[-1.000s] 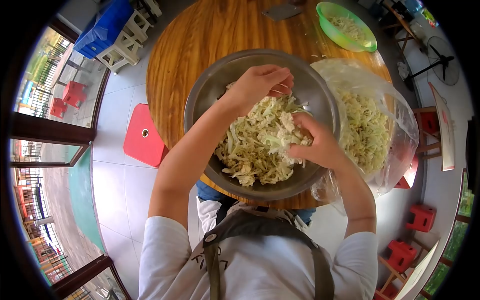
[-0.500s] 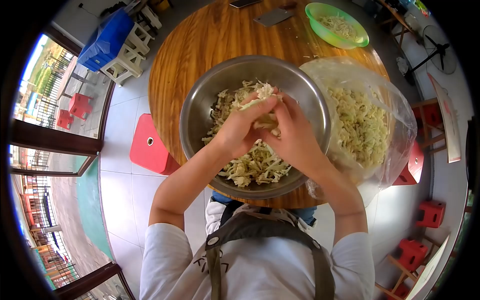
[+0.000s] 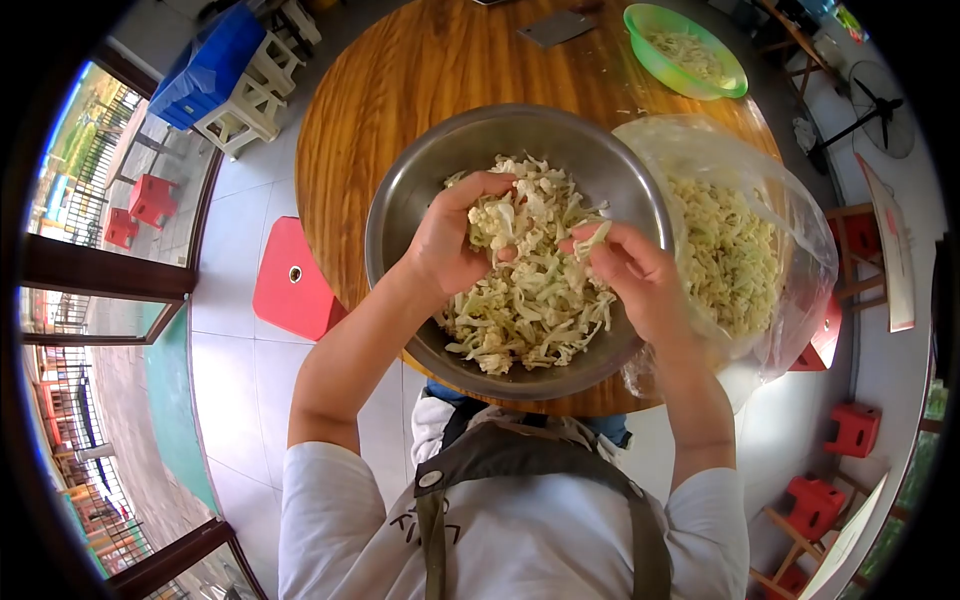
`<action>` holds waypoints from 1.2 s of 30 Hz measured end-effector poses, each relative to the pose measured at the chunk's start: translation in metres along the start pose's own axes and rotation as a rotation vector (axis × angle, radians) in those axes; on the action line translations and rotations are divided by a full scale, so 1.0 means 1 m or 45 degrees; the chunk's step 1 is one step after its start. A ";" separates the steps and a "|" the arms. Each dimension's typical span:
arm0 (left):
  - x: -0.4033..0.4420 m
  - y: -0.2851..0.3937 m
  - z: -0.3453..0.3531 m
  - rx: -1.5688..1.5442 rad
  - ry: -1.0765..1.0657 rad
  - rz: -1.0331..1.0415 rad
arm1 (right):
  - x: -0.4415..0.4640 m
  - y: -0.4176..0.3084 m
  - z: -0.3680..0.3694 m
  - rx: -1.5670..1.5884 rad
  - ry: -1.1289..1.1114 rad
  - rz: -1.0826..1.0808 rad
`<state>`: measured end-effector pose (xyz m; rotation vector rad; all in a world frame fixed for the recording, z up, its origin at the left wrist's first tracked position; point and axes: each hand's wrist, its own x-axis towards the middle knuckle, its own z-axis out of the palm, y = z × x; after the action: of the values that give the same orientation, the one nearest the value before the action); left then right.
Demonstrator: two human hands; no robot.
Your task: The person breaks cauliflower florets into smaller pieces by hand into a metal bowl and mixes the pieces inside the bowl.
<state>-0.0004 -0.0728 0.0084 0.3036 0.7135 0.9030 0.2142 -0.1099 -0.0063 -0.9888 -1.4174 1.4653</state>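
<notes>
A wide steel bowl [image 3: 405, 185] stands at the near edge of the table, with a heap of torn cauliflower pieces [image 3: 525, 325] in it. Over the heap, my left hand [image 3: 445, 245] curls around a cauliflower chunk [image 3: 492, 222]. To its right, my right hand [image 3: 645, 275] pinches a small cauliflower floret [image 3: 592, 240] between thumb and fingers, apart from the chunk. Against the bowl's right side lies a clear plastic bag [image 3: 808, 265], filled with more cauliflower pieces [image 3: 735, 255].
Farther back on the round wooden table [image 3: 350, 130] are a cleaver [image 3: 556, 29] and a green basin [image 3: 737, 78] with pale shreds in it. A red stool [image 3: 292, 285] is on the floor at the left. A fan [image 3: 880, 108] stands at the far right.
My hands were together over the bowl and are now apart. The left has shifted left with the chunk, the right has moved right with a small floret.
</notes>
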 end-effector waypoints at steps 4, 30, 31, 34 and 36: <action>0.013 0.008 0.001 -0.052 -0.146 0.054 | 0.004 0.010 -0.008 0.108 -0.032 0.266; 0.056 0.001 -0.010 -0.104 0.201 0.270 | 0.004 0.018 -0.016 -0.990 -0.373 0.090; 0.056 0.000 -0.010 -0.102 0.208 0.281 | 0.005 0.023 -0.019 -1.002 -0.399 0.035; 0.059 0.001 -0.010 -0.108 0.228 0.238 | 0.007 0.014 -0.017 -0.896 -0.298 0.112; 0.060 -0.001 -0.011 -0.111 0.228 0.222 | 0.010 0.008 -0.016 -0.852 -0.125 0.101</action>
<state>0.0170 -0.0255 -0.0265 0.2110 0.8190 1.1341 0.2258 -0.0950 -0.0144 -1.3986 -2.0224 1.1110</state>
